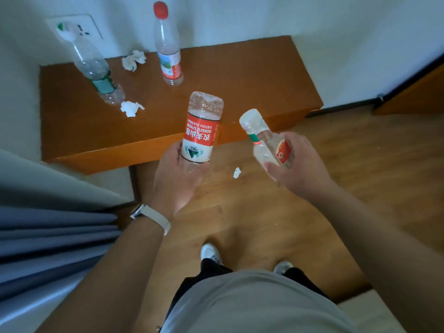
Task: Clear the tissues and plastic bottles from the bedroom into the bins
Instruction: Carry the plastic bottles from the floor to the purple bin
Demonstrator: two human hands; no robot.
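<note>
My left hand [176, 174] grips a clear bottle with a red label [200, 131], held upside down with its base pointing away from me. My right hand [298, 164] holds a smaller clear bottle with a white cap [265, 138], tilted to the left. On the wooden bedside table [240, 75] stand a green-labelled bottle [96, 68] and a red-capped bottle [168, 49]. Two crumpled tissues lie there: one at the back [133, 60], one near the green bottle's base [131, 108]. A small tissue scrap [236, 173] lies on the floor between my hands.
A bed with grey and white covers [52, 236] fills the left side. A wall socket [74, 27] sits behind the green bottle. Wooden floor [312, 224] spreads ahead and right, where a wooden door or panel [413, 92] stands. My shoes [211, 254] are below.
</note>
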